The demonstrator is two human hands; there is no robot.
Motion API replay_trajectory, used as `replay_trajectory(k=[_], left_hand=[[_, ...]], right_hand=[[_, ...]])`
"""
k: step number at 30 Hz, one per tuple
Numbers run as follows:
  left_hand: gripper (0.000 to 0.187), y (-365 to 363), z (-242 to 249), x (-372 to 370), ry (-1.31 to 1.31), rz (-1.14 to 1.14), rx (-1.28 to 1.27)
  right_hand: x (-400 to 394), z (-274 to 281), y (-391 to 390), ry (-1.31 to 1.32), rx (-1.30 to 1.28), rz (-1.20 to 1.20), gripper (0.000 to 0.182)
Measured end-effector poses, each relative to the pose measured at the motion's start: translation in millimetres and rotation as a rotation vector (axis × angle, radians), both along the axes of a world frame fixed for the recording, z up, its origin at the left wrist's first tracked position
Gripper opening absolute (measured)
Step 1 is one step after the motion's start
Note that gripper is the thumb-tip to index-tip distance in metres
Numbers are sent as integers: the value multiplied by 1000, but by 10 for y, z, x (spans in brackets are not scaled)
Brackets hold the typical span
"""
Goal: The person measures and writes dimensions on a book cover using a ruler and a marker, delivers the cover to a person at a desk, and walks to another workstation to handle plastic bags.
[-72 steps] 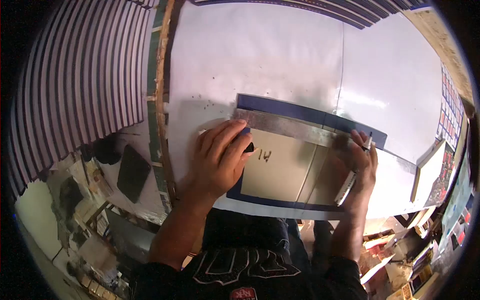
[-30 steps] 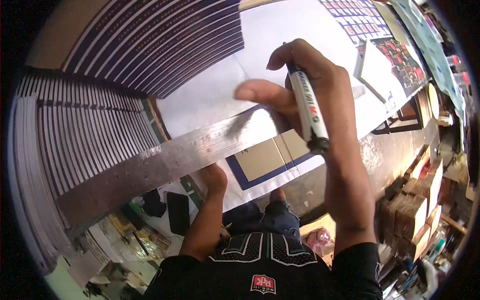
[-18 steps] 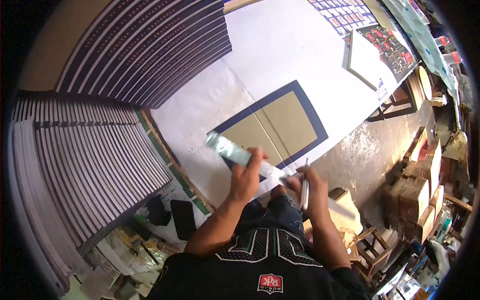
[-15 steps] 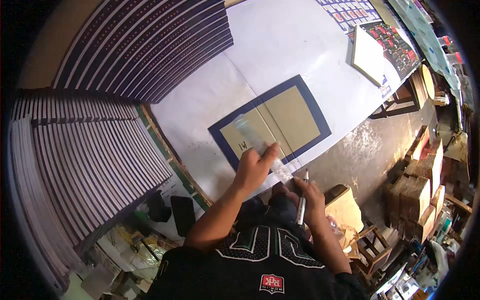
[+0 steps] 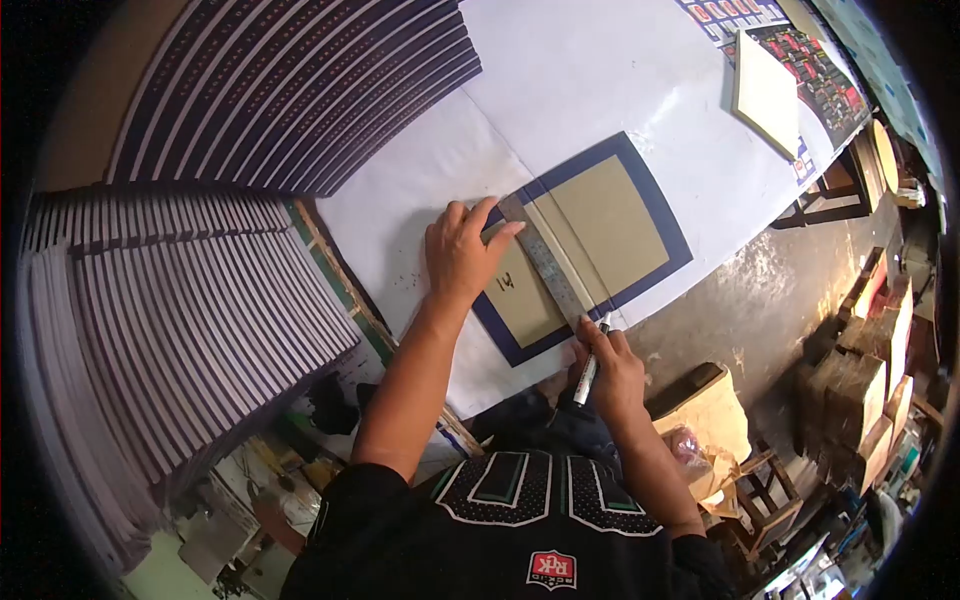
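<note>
A metal ruler (image 5: 548, 262) lies on an opened book cover with tan boards (image 5: 607, 220) and dark blue edges, along the left side of its spine strip. My left hand (image 5: 463, 252) rests at the ruler's far end, with fingers spread and the thumb near the ruler's edge. At the near end my right hand (image 5: 612, 368) pinches the ruler, and a white marker (image 5: 587, 372) is held in the same hand. Dark handwriting (image 5: 505, 282) shows on the cover's left board.
Dark printed covers (image 5: 300, 90) are stacked at the upper left, above striped stacks (image 5: 200, 330). A pale block (image 5: 767, 95) lies on the white table surface (image 5: 570, 60) at the upper right. Wooden blocks (image 5: 850, 385) and a stool (image 5: 770, 500) stand at the right.
The ruler has come down onto the cover beside the spine. My left hand has moved up and left to its far end and opened. My right hand stays at the near end.
</note>
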State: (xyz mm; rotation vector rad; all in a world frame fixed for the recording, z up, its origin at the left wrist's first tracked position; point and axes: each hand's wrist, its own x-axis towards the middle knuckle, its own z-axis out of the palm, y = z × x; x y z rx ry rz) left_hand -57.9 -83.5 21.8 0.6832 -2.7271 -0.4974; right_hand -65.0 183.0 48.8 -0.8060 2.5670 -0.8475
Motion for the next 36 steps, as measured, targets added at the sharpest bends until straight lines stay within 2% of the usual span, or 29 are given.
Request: replay_trajectory(k=[10, 12, 14, 16, 18, 21, 36], left_hand=[[42, 42, -99, -2, -26, 47, -93], [42, 44, -91, -10, -37, 42, -74], [41, 35, -120, -8, -31, 35, -65], [42, 34, -150, -2, -49, 22, -76], [39, 27, -199, -21, 55, 32, -139], [39, 30, -220, -40, 43, 22, -131], [39, 47, -276, -11, 19, 22, -152]], right_hand=[[35, -4, 29, 39, 155, 80, 47], [190, -117, 166, 61, 81, -22, 46], [322, -212, 345, 38, 115, -11, 43], [392, -318, 468, 146, -65, -23, 44], [340, -332, 571, 80, -52, 47, 45], [285, -381, 590, 203, -73, 162, 48], [242, -440, 580, 203, -206, 142, 52]])
